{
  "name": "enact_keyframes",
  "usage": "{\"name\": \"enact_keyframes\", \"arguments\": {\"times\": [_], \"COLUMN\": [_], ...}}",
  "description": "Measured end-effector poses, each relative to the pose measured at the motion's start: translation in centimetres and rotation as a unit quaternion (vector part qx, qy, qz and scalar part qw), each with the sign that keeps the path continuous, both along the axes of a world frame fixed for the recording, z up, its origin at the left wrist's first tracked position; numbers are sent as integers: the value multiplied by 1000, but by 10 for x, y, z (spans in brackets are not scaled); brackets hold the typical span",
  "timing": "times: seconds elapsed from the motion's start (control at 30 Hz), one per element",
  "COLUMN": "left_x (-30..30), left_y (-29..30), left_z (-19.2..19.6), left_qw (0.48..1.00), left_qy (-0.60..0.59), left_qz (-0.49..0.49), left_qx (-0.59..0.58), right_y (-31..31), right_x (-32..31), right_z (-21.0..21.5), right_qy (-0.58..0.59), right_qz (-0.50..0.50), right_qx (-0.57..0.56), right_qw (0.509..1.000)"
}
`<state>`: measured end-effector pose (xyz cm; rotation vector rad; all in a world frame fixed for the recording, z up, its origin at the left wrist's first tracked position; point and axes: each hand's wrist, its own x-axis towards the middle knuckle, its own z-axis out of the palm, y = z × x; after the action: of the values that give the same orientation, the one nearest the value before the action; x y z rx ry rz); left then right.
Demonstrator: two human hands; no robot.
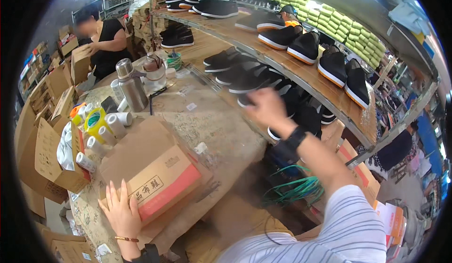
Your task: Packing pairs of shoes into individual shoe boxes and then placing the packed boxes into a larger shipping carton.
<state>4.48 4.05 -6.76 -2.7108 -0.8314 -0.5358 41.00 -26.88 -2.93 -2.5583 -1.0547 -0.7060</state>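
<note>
head view: the left hand (121,210) lies flat, fingers extended, gripping nothing, against the near-left corner of the cardboard box (165,180) to its right. the right hand (267,106) is blurred, its grip unclear; black shoes (240,79) sit just beyond it.

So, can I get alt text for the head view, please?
Someone's left hand lies against a brown-and-red cardboard box on a cluttered table, while the blurred right hand is out beside black shoes below a shelf. More black shoes stand on that shelf; a steel flask and white rolls are on the table.
</note>
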Motion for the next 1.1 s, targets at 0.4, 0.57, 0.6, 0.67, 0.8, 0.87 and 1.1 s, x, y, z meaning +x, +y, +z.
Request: {"name": "enact_keyframes", "arguments": {"times": [0.4,0.57,0.6,0.67,0.8,0.87,1.1], "left_x": [-13,23,38,55,42,24,13], "left_y": [-25,-82,-102,-129,-104,-70,-14], "left_z": [-20,-22,-18,-25,69,71,-5], "left_qw": [983,926,895,607,703,846,970], "left_qy": [-172,-256,-268,-281,-485,-419,-143], "left_qz": [-49,-205,-226,-207,-210,-202,-189], "left_qx": [43,-186,-277,-714,-476,-259,-61], "right_y": [-101,-3,-18,22,63,75,103], "right_x": [18,-103,-63,-113,-146,-144,-166], "right_z": [-11,25,-26,-24,-18,-11,-10], "right_qy": [151,519,548,599,648,649,656], "right_qz": [-152,164,229,251,282,298,365], "right_qx": [179,585,525,537,399,303,314], "right_qw": [960,601,610,538,584,632,582]}}
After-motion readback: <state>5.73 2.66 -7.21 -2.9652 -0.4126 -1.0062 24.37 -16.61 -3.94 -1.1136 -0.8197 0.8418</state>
